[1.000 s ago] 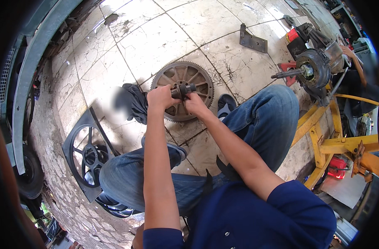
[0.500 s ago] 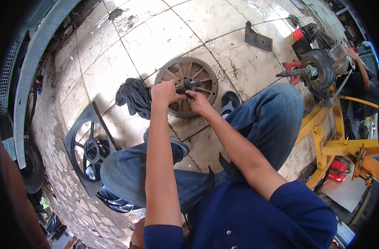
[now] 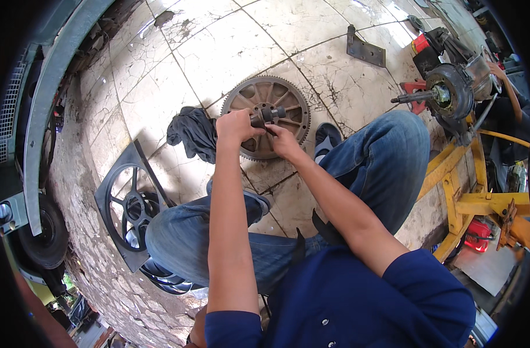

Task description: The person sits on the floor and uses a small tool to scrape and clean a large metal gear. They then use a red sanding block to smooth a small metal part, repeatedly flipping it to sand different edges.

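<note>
My left hand (image 3: 233, 126) is closed around a dark, stepped cylindrical metal part (image 3: 269, 115), whose narrower end points to the right. Fingers of my right hand (image 3: 285, 144) pinch at the near underside of this part; exactly what lies between the fingertips is partly hidden. Both hands are above a large spoked flywheel (image 3: 296, 103) with a toothed rim, lying flat on the tiles between my feet. A crumpled black cloth (image 3: 189, 133) lies just left of the flywheel, close to my left hand.
A black fan shroud (image 3: 111, 217) is beside my left knee. An angled metal bracket (image 3: 366, 53) lies on the floor ahead. To the right, a greasy hub with a shaft (image 3: 448, 95) stands by a yellow frame (image 3: 451, 185). Another person's arm (image 3: 509, 87) shows behind it.
The whole view has shifted slightly, with the scene sitting a little further right. Both hands stay on the metal part above the flywheel, and its visible end has turned slightly.
</note>
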### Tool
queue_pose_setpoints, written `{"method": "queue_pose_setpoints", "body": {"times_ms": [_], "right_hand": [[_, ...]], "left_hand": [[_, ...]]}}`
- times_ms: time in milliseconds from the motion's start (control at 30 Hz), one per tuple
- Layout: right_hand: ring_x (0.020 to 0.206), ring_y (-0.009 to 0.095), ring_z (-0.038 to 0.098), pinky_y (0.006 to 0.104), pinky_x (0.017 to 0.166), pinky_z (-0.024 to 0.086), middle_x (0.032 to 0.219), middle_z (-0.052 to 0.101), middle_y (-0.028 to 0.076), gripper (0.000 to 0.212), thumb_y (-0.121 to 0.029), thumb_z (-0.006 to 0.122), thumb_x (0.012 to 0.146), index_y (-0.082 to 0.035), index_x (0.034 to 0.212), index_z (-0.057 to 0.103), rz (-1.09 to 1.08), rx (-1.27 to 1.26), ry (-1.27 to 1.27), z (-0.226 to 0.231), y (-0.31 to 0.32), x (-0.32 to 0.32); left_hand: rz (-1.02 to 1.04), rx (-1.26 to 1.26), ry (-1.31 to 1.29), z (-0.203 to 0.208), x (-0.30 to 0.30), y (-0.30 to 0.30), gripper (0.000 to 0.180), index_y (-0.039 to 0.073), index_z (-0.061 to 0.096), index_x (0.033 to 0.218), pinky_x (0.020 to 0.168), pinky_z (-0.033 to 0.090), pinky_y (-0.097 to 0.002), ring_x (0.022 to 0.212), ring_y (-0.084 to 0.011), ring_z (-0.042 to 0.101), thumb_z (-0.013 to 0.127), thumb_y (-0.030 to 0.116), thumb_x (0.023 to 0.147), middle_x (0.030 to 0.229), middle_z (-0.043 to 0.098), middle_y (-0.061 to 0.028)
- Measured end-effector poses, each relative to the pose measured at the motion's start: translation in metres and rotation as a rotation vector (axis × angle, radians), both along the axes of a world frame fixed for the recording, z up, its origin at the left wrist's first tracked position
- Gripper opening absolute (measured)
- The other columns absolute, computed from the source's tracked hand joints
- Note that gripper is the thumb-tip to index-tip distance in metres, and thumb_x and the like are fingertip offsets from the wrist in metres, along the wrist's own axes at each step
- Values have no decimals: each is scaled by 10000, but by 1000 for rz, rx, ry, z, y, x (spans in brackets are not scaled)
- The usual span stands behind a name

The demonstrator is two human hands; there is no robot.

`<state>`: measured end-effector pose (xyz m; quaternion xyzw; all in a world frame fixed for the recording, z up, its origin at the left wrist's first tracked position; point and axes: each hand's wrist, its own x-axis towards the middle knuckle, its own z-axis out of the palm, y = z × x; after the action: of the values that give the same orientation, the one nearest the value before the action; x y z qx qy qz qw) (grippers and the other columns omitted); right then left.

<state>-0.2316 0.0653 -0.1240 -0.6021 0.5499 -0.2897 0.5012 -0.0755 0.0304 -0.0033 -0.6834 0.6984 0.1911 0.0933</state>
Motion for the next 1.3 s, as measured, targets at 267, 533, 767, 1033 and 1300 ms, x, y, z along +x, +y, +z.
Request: {"method": "queue_pose_setpoints", "body": {"times_ms": [267,533,767,1033,1300], "right_hand": [[1121,331,605,356,956,446,1136,652,207,394,27,420,864,-28,1210,600,37,6,-14,13,4,4],[1093,364,605,397,930,470,1144,639,215,421,5,439,865,-93,1236,611,47,-84,27,-7,9,-1],[1079,382,599,419,934,469,1137,631,228,489,23,442,821,-136,1250,613,-34,-73,7,-8,9,5],[1027,407,605,449,888,481,1101,647,210,515,9,458,821,-185,1275,604,-96,40,163,9,22,15],[1046,383,611,439,880,487,1107,645,212,504,6,460,832,-179,1281,597,-25,72,229,9,16,7]], "left_hand": [[26,5,7,-3,5,1,638,196,679,1127,789,548,-385,942,-244,689,789,575,625,999,717,-78],[21,28,-14,-5,5,2,628,238,677,1157,794,547,-381,956,-246,684,767,586,641,1019,715,-71],[31,43,1,1,3,0,641,232,674,1160,792,548,-379,942,-241,689,780,574,628,1011,717,-69],[22,53,-11,-1,4,-4,685,229,664,1175,796,546,-382,953,-244,684,778,612,619,1025,714,-66],[7,35,-2,-4,4,-1,676,221,662,1175,793,546,-377,975,-238,678,781,604,630,1034,713,-61]]}}
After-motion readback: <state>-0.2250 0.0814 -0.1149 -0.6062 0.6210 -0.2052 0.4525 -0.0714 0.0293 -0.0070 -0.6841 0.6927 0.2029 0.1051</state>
